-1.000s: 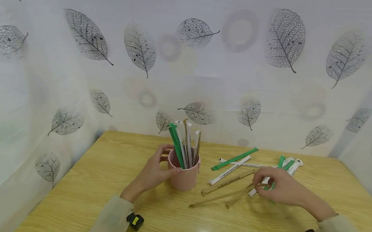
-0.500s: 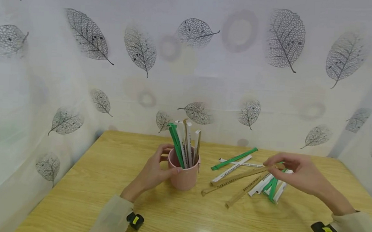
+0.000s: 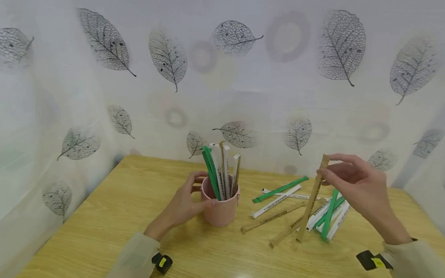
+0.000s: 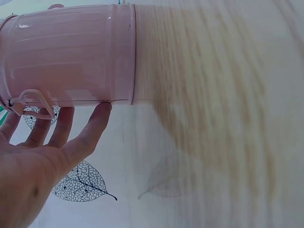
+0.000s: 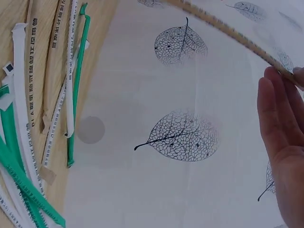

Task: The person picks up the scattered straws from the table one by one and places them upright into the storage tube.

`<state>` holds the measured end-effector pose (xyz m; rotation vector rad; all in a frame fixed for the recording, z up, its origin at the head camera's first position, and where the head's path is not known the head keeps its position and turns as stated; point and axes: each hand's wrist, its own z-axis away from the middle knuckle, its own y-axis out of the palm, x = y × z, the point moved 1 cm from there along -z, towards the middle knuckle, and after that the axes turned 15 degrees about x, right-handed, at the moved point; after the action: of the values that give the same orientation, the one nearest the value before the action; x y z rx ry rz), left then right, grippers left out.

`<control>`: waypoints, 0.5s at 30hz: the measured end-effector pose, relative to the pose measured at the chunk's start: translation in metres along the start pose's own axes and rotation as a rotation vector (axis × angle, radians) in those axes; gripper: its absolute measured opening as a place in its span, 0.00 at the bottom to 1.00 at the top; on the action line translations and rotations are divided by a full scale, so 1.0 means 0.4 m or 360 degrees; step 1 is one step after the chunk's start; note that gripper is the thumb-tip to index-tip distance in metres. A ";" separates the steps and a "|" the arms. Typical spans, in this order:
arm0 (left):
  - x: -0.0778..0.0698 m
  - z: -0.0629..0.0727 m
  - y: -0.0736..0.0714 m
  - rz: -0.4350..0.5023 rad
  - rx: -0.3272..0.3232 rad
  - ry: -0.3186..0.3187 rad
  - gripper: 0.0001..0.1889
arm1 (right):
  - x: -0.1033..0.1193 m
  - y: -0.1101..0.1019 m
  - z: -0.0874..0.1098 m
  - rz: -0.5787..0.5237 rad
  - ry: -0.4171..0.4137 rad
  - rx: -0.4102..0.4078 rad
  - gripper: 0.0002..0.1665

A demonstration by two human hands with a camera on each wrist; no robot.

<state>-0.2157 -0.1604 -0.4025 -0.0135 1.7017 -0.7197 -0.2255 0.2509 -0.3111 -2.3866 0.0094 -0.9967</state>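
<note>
My left hand holds a pink cup, with the thumb at its front rim and the fingers on its left side. In the left wrist view the fingertips touch the wall of the cup, near a small side handle. Green, white and brown paper-wrapped straws stand in it. My right hand pinches a brown paper-wrapped straw near its top, between thumb and fingers. This straw hangs almost upright over the others. The right wrist view shows the same straw slanting from the fingertips.
Right of the cup, loose wrapped straws lie on the wooden table: a green straw, a white straw, brown ones. A crossed green and white bunch lies below my right hand. A leaf-print cloth hangs behind.
My right hand has lifted the brown straw off the table, and the straw has turned from lying slanted to nearly upright. The left hand and cup have stayed in place.
</note>
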 end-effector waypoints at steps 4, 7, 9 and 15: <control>0.002 -0.003 0.000 -0.0008 0.0006 0.0005 0.39 | 0.005 0.030 -0.045 -0.0251 -0.0343 -0.0081 0.24; 0.003 -0.004 -0.001 -0.0011 -0.0004 0.0003 0.38 | 0.019 0.052 -0.080 -0.0231 -0.0396 -0.0102 0.21; 0.003 -0.003 -0.001 -0.0010 -0.0011 -0.0005 0.38 | 0.032 0.065 -0.104 -0.0159 -0.0373 -0.0123 0.19; 0.003 0.000 -0.001 -0.0001 -0.0013 -0.0007 0.38 | 0.071 0.103 -0.170 0.0008 -0.0285 -0.0115 0.19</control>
<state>-0.2164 -0.1611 -0.4033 -0.0212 1.7003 -0.7128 -0.2417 0.1769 -0.2734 -2.5329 -0.0150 -0.7893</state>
